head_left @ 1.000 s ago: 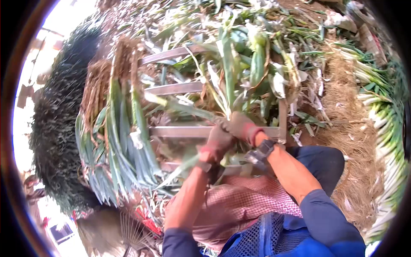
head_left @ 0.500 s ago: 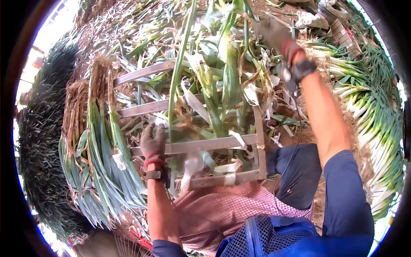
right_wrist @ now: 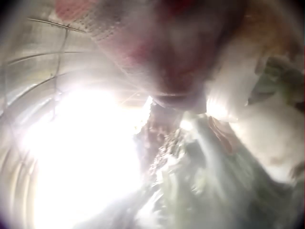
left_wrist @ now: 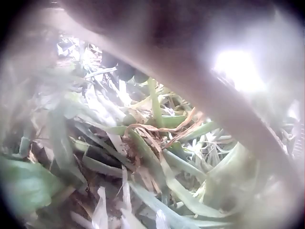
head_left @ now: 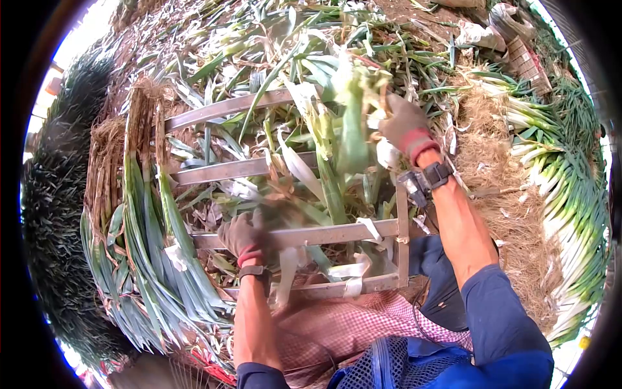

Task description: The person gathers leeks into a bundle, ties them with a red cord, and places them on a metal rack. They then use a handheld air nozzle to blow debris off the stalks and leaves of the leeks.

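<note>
In the head view, my gloved left hand (head_left: 243, 236) rests at the near metal bar (head_left: 324, 235) of a frame, holding no stalk that I can see. The bar (left_wrist: 209, 90) crosses the left wrist view above leaf scraps. My gloved right hand (head_left: 408, 127) is beyond the frame's right part, beside blurred green leaves (head_left: 353, 126) and pale peelings; whether its fingers grip them is unclear. In the right wrist view the dark red glove (right_wrist: 167, 52) hangs over blurred pale green leaves (right_wrist: 205, 162). Long leeks (head_left: 146, 194) lie left of the frame, roots at the far end.
Cut leaves (head_left: 227, 52) litter the ground beyond the frame. A dark green heap (head_left: 58, 214) stands at far left. On the right are dry root fibres (head_left: 512, 220) and a long row of white-stemmed leeks (head_left: 564, 214). Checked cloth (head_left: 382, 318) covers the lap.
My right hand has come down and back from the upper right to the leaves. My left hand left the centre for the near bar, and its fingers now lie lower over it.
</note>
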`<action>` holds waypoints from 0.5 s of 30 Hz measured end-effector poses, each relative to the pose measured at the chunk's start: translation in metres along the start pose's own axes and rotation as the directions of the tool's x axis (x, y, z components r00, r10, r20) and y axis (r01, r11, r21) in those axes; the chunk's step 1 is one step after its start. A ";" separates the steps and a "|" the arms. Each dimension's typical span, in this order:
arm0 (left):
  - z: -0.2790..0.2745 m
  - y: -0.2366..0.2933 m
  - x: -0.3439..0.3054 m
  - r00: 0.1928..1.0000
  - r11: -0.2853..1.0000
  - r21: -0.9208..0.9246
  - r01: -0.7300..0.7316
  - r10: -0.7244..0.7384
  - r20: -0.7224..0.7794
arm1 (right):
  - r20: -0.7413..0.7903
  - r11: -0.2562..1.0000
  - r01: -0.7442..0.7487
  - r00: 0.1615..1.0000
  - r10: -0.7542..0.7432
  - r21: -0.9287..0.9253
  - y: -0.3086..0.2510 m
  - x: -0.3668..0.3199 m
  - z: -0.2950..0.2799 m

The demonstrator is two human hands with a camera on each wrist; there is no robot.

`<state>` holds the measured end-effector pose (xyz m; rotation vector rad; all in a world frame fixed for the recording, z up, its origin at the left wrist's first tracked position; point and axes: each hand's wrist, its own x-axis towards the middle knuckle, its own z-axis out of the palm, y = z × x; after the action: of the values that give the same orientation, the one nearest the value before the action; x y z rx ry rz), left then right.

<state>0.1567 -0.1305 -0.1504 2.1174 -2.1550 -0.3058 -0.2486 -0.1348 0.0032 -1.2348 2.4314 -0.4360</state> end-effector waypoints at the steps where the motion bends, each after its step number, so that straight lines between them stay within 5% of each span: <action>1: -0.001 -0.001 0.004 0.995 1.000 0.010 0.013 -0.013 0.095 | -0.002 0.999 0.033 0.999 -0.033 -0.008 -0.008 0.001 0.002; 3: -0.003 0.015 0.017 0.983 1.000 0.004 0.022 -0.023 0.182 | -0.156 0.991 0.110 0.980 -0.121 -0.073 0.003 0.016 0.017; 4: -0.009 0.032 0.022 0.958 0.990 -0.138 0.038 0.003 0.286 | -0.157 0.990 0.116 0.979 -0.127 -0.080 0.005 0.023 0.022; 5: -0.010 0.045 0.023 0.922 0.960 -0.271 0.070 0.041 0.385 | 0.082 0.999 0.011 0.997 -0.008 -0.040 0.005 0.028 0.027; 6: 0.012 0.059 0.020 0.957 0.889 -0.457 -0.030 0.157 0.242 | 0.315 0.995 -0.100 0.943 0.104 -0.026 0.004 0.033 0.032; 9: 0.028 0.134 0.022 0.843 0.680 -0.691 0.245 0.203 0.498 | 0.496 0.966 0.078 0.867 0.056 -0.246 -0.024 0.013 0.057; 10: 0.062 0.151 0.019 0.865 0.625 -0.746 0.231 0.219 0.451 | 0.293 0.967 0.046 0.956 0.030 -0.249 -0.027 -0.002 0.077; 12: 0.029 0.195 -0.011 0.817 0.447 -0.808 0.383 0.243 0.522 | 0.318 0.984 0.024 0.948 0.034 -0.177 -0.041 -0.010 0.084; 14: 0.024 0.208 -0.046 0.863 0.205 -0.953 0.221 0.415 0.289 | 0.366 0.991 0.081 0.930 -0.037 -0.104 -0.045 -0.005 0.072; 15: 0.001 0.201 -0.041 0.751 0.263 -0.921 0.289 0.535 0.388 | 0.417 0.991 0.132 0.902 -0.108 -0.028 -0.045 -0.007 0.065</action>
<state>-0.0384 -0.0879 -0.1057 1.0295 -1.4516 -2.0226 -0.1828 -0.1617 -0.0333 -1.3482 2.0248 -0.1185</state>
